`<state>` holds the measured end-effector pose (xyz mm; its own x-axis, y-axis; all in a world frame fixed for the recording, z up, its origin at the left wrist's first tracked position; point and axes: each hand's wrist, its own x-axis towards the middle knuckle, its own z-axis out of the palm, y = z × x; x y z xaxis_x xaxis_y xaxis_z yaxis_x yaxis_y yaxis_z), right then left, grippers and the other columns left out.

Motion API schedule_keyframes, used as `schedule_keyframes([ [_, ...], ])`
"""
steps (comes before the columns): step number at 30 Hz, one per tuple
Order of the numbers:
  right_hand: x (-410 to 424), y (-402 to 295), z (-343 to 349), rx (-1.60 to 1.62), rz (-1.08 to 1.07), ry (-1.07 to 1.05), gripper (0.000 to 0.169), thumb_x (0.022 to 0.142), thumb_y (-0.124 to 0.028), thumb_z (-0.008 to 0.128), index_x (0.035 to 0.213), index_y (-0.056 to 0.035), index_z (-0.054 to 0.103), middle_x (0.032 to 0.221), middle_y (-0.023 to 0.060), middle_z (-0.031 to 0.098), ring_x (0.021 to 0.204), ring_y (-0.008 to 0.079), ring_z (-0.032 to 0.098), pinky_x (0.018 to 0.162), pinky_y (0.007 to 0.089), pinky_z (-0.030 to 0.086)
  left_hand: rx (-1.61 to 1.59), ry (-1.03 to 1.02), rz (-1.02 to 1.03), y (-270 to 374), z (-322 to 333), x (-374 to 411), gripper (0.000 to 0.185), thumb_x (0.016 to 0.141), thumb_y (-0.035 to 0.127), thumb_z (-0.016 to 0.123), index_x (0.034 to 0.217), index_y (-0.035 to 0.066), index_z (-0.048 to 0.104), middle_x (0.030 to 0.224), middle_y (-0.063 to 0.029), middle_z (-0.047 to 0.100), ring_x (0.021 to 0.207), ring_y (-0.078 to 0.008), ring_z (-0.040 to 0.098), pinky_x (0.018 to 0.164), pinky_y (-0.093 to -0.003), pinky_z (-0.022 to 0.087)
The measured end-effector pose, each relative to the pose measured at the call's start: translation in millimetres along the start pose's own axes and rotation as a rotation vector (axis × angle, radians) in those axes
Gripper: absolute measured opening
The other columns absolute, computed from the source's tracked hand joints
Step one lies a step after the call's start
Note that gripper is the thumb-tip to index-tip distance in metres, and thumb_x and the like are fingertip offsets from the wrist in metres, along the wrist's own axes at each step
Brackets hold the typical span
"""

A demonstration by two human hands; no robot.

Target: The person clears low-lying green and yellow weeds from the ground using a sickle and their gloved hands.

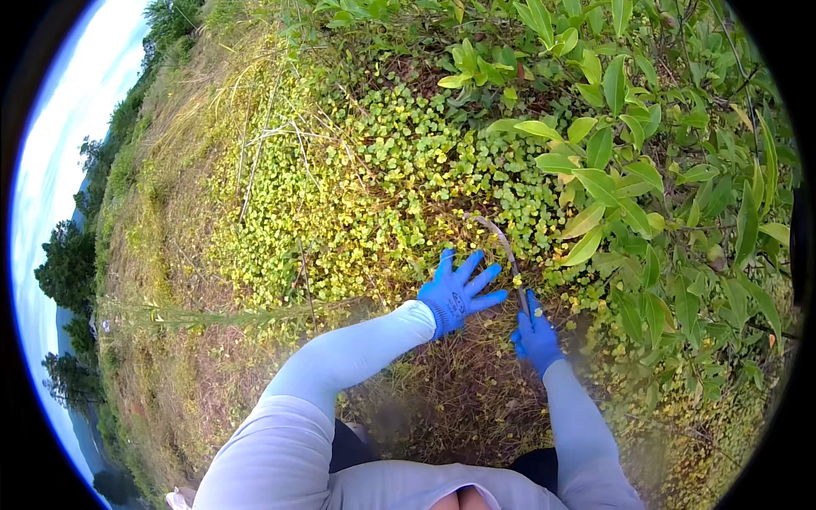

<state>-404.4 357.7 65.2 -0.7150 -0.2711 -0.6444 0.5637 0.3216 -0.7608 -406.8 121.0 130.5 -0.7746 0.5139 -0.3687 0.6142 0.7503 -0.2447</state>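
Observation:
My right hand [537, 338], in a blue work glove, grips the handle of a sickle. The sickle's curved blade [502, 241] reaches up and to the left, its tip among low yellow-green ground-cover plants [408, 185]. A bit of yellow leaf lies against the blade. To the left of the blade, my left hand [460, 291], gloved in blue too, is spread with its fingers apart and holds nothing. It hovers over or rests on the plants; which of the two I cannot tell. Below both hands lies brown soil [472, 408] with dry cut stems.
A leafy shrub [612, 185] crowds the right side, its branches close to my right hand. Thin dry stalks [280, 134] stick up at the upper left. Dry grassy slope [172, 255] falls away at left, towards trees [67, 261].

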Motion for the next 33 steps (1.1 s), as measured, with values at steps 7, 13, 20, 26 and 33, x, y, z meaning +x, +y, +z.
schedule_keyframes([
  [7,-4.5,-15.3,12.1,-0.132,0.071,0.139,0.057,0.105,-0.027,0.046,0.158,-0.0265,0.022,0.074,0.0051,0.058,0.060,0.0129,0.050,0.056,0.0312,0.047,-0.087,-0.115,-0.108,-47.0,19.0,49.4,0.104,0.087,-0.004,0.063,0.155,0.047,0.002,0.165,-0.0056,-0.009,0.147,-0.0423,0.018,0.109,-0.0653,0.037],
  [13,-44.9,20.2,44.8,0.185,-0.054,0.283,0.056,0.106,-0.019,0.043,0.158,-0.0267,0.022,0.072,0.0064,0.059,0.056,0.0110,0.052,0.047,0.0304,0.045,-0.530,-0.110,-0.387,-64.2,36.4,49.5,0.083,0.092,0.004,0.059,0.158,0.020,0.011,0.144,-0.0246,0.044,0.119,-0.0400,0.058,0.091,-0.0479,0.055],
  [20,-36.7,1.0,75.7,0.034,-0.046,0.441,0.057,0.106,-0.021,0.043,0.158,-0.0271,0.021,0.076,0.0026,0.054,0.061,0.0104,0.051,0.048,0.0302,0.043,-0.669,-0.116,-0.418,-78.1,52.8,59.8,0.052,0.091,0.016,0.064,0.139,0.004,0.047,0.124,-0.0156,0.066,0.109,-0.0298,0.067,0.089,-0.0446,0.055],
  [26,-115.3,114.3,94.7,-0.429,-0.129,0.439,0.063,0.102,-0.016,0.046,0.159,-0.0213,0.018,0.085,0.0041,0.056,0.065,0.0124,0.051,0.058,0.0303,0.046,-0.635,-0.163,-0.308,-75.3,52.4,39.7,0.042,0.093,0.009,0.058,0.134,0.002,0.050,0.124,-0.0170,0.065,0.109,-0.0313,0.067,0.088,-0.0447,0.056],
  [33,-137.3,74.4,112.1,-0.065,-0.060,0.452,0.059,0.104,-0.011,0.043,0.158,-0.0212,0.023,0.082,-0.0006,0.051,0.059,0.0072,0.047,0.052,0.0247,0.044,-0.854,-0.006,-0.399,-82.2,74.4,28.3,0.038,0.093,0.006,0.055,0.130,-0.001,0.048,0.121,-0.0219,0.064,0.107,-0.0344,0.067,0.088,-0.0439,0.056],
])
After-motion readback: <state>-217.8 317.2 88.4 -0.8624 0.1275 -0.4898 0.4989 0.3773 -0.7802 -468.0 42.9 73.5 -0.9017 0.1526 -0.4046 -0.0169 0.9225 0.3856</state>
